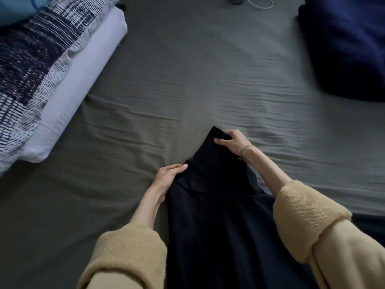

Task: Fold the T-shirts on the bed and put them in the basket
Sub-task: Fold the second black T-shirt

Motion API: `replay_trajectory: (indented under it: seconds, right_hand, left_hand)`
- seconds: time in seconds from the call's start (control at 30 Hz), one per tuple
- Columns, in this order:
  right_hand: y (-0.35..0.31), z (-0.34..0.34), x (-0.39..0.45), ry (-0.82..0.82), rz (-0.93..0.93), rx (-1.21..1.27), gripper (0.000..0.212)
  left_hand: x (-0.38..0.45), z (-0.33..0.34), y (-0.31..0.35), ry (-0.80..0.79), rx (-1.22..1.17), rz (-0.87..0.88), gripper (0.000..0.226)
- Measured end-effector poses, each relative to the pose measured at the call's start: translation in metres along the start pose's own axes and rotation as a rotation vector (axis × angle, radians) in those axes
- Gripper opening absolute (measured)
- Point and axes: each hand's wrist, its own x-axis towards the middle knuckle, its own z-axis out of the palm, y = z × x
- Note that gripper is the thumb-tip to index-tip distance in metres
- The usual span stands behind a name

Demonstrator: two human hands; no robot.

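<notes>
A black T-shirt [216, 215] lies on the near part of the bed [187, 80], partly folded. The left hand [166, 178] grips its left edge with curled fingers; the right hand [233, 140] pinches its far corner.

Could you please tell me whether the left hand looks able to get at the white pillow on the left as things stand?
Probably not yet: the left hand grips the dark T-shirt, though bare grey sheet lies between it and the white pillow.

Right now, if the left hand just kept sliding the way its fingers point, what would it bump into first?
The left hand points up and rightward, into the black T-shirt it already holds. Past that cloth, the right hand gripping the far end seems next in line, though depth is hard to judge.
</notes>
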Motion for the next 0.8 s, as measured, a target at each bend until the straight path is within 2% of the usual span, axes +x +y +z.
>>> replay_trajectory:
  seconds: [0.07, 0.13, 0.23, 0.27, 0.37, 0.43, 0.5, 0.53, 0.6, 0.67, 0.73, 0.8]
  right_hand:
    - [0.001, -0.003, 0.004, 0.059, -0.044, -0.078, 0.025]
    - [0.001, -0.012, -0.003, 0.077, 0.001, -0.102, 0.034]
    - [0.014, -0.028, -0.016, 0.025, 0.067, -0.238, 0.050]
    - [0.019, -0.032, -0.020, 0.005, 0.077, -0.294, 0.052]
    - [0.036, -0.036, -0.030, -0.102, -0.006, -0.382, 0.034]
    - [0.040, -0.038, -0.039, -0.148, -0.049, -0.322, 0.035]
    - [0.044, -0.042, -0.045, -0.218, -0.023, -0.177, 0.061]
    - [0.048, -0.046, -0.048, -0.244, -0.016, -0.196, 0.063]
    - [0.050, -0.049, -0.055, -0.326, -0.019, -0.331, 0.043]
    - [0.053, -0.056, -0.060, -0.365, -0.011, -0.410, 0.041]
    - [0.060, -0.063, -0.062, -0.348, -0.019, -0.389, 0.038]
    - [0.066, -0.072, -0.066, -0.320, -0.034, -0.305, 0.024]
  left_hand:
    - [0.002, -0.002, -0.002, 0.023, -0.069, -0.008, 0.008]
    - [0.003, -0.003, -0.003, 0.070, -0.125, -0.034, 0.010]
    - [0.007, -0.004, -0.004, 0.152, -0.175, -0.053, 0.009]
    - [0.008, -0.004, -0.004, 0.165, -0.183, -0.054, 0.009]
    - [0.010, -0.002, -0.004, 0.190, -0.187, -0.051, 0.009]
    - [0.010, -0.002, -0.005, 0.207, -0.187, -0.043, 0.009]
    - [0.010, -0.004, -0.005, 0.215, -0.184, -0.035, 0.014]
    - [0.011, -0.004, -0.006, 0.215, -0.180, -0.040, 0.015]
    - [0.011, -0.006, -0.006, 0.214, -0.171, -0.046, 0.010]
    - [0.011, -0.004, -0.007, 0.214, -0.172, -0.053, 0.007]
    - [0.011, -0.003, -0.006, 0.227, -0.174, -0.049, 0.007]
    - [0.010, -0.001, -0.005, 0.230, -0.178, -0.049, 0.007]
